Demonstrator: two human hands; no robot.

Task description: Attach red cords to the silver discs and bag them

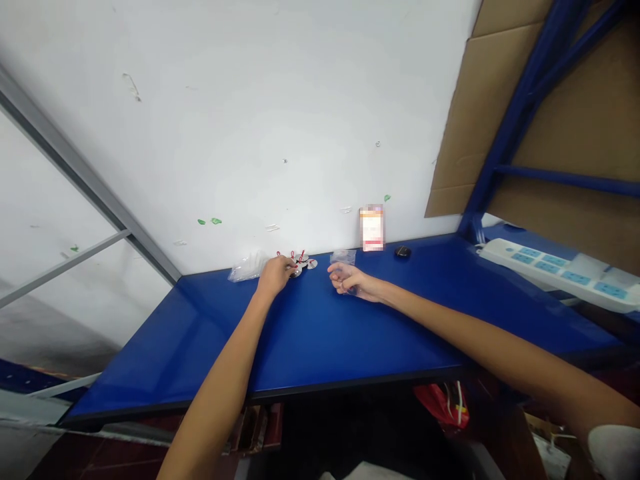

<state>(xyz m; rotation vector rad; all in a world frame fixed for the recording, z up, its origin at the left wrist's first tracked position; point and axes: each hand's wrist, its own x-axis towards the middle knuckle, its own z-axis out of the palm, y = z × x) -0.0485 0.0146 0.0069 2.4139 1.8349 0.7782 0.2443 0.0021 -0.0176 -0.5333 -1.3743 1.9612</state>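
My left hand (277, 275) reaches into a small pile of round silvery tags (303, 262) with red strings, at the back of the blue table. Its fingers are pinched at the near edge of the pile, on one of the tags. To the right, my right hand (353, 280) is held over the table with curled fingers. Thin clear plastic shows under its palm and looks like a small bag held in the fingers. Just behind that hand lies a small clear plastic bag (343, 256). A larger clear plastic bag (247, 267) rests left of my left hand.
A blurred white and orange card (373, 228) leans upright against the white wall. Beside it lies a small black object (403, 252). A white power strip (560, 270) with blue sockets sits at the right by a blue metal frame (515, 127) and cardboard.
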